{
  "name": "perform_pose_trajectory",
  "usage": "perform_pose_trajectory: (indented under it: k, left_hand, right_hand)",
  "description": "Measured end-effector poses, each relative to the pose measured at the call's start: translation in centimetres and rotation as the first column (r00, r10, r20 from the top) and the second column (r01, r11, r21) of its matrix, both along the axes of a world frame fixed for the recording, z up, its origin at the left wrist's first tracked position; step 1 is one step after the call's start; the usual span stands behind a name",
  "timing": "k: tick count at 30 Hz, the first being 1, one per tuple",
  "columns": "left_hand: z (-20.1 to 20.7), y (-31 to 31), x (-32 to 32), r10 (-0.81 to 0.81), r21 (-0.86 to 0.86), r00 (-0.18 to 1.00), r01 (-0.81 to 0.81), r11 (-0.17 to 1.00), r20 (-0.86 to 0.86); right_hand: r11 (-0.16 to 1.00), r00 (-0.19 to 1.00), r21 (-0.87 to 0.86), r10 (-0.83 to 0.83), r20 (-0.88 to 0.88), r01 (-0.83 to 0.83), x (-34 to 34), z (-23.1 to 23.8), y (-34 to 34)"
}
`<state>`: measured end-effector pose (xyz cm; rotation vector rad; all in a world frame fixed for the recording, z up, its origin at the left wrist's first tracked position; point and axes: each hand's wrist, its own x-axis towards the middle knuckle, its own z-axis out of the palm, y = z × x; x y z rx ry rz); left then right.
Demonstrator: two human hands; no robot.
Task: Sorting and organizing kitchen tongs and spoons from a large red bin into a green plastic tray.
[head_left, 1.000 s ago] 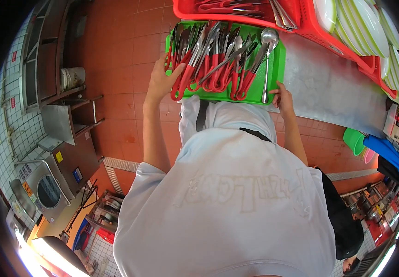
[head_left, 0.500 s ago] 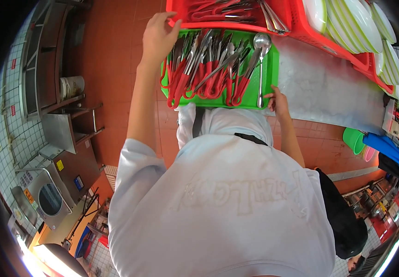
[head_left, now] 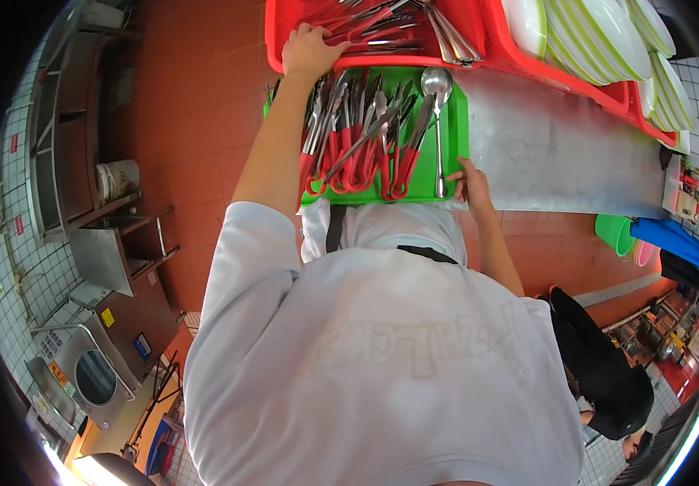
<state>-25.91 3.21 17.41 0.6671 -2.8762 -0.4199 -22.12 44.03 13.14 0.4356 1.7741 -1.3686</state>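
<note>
"What's the biggest thing there?"

"The counter [head_left: 560,154], metal. At its far side stand two red baskets: the left basket [head_left: 390,61] and the right basket [head_left: 527,70], which is full of plates [head_left: 584,40]."

"And nearer?"

"A green tray [head_left: 455,130], just on the near side of the left basket."

"Where are the tongs?"

"The tray tongs [head_left: 361,158] lie side by side, red handles mostly toward the near edge, with a ladle [head_left: 438,146] to their right. The basket tongs [head_left: 382,34] lie heaped in the left basket."

"The left hand [head_left: 313,53]?"

"Over the left basket's near-left rim, fingers bent, basket tongs just to its right, tray tongs on its near side. I can't tell whether it grips any."

"And the right hand [head_left: 471,185]?"

"Fingers curled at the tray's right edge, right of the ladle; whether they grip it I can't tell."
</note>
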Motion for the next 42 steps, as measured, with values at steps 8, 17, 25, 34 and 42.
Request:
perform_pose_trajectory:
  k: [8, 17, 25, 34, 42]
  left_hand:
    - [0.2, -0.1, 0.0, 0.040, 0.039, 0.995, -0.044, 0.998, 0.093]
    - [-0.1, -0.5, -0.5, 0.007, 0.081, 0.988, -0.020, 0.997, 0.153]
    - [0.0, -0.7, -0.5, -0.047, 0.054, 0.974, 0.036, 0.998, 0.222]
    - [0.4, -0.5, -0.3, -0.068, 0.189, 0.997, 0.062, 0.980, 0.028]
    - [3.0, -3.3, 2.3, -0.088, 0.232, 0.986, 0.119, 0.965, -0.138]
  right_hand:
    - [0.999, 0.999, -0.013, -0.040, 0.017, 0.041, -0.1, 0.2, -0.4]
    - [1.000, 0.999, 0.011, -0.012, 0.053, 0.012, -0.2, 0.3, -0.2]
    - [1.000, 0.999, -0.002, -0.004, 0.038, 0.004, -0.2, 0.2, -0.1]
    - [0.999, 0.999, -0.029, -0.020, 0.044, 0.022, -0.2, 0.4, -0.2]
    - [1.000, 1.000, -0.018, 0.014, 0.005, -0.014, 0.0, 0.2, -0.3]
